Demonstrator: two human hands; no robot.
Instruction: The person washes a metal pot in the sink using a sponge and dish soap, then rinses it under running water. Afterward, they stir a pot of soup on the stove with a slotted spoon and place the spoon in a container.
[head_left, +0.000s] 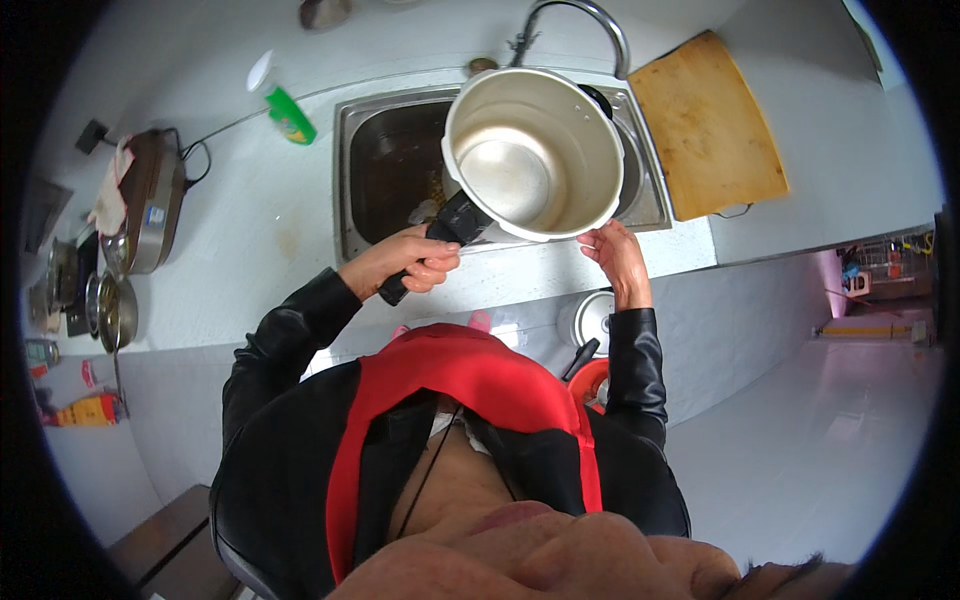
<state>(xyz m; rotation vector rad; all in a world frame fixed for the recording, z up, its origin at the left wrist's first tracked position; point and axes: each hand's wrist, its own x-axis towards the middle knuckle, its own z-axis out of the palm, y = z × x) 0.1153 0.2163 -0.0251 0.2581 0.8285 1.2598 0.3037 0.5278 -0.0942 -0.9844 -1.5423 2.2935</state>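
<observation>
A metal pot (510, 161), apparently a pressure cooker body, is held over the sink with its mouth tilted towards me. My left hand (412, 259) is wrapped around its long black handle (459, 217). The fingers of my right hand (619, 255) grip the near right rim; the thumb and fingertips are partly hidden. No lid is on the pot, and its pale inside walls and round bottom show. Under it, the stainless steel sink (390, 157) has a dark left basin with small yellowish scraps in it. The pot covers most of the right basin.
A curved chrome faucet (619, 45) rises behind the pot. To the right leans a wooden cutting board (712, 127). A green bottle (291, 116) and an electric appliance (154, 202) stand on the left counter. Below the counter are a white lidded bin (595, 319) and a red basin (589, 382).
</observation>
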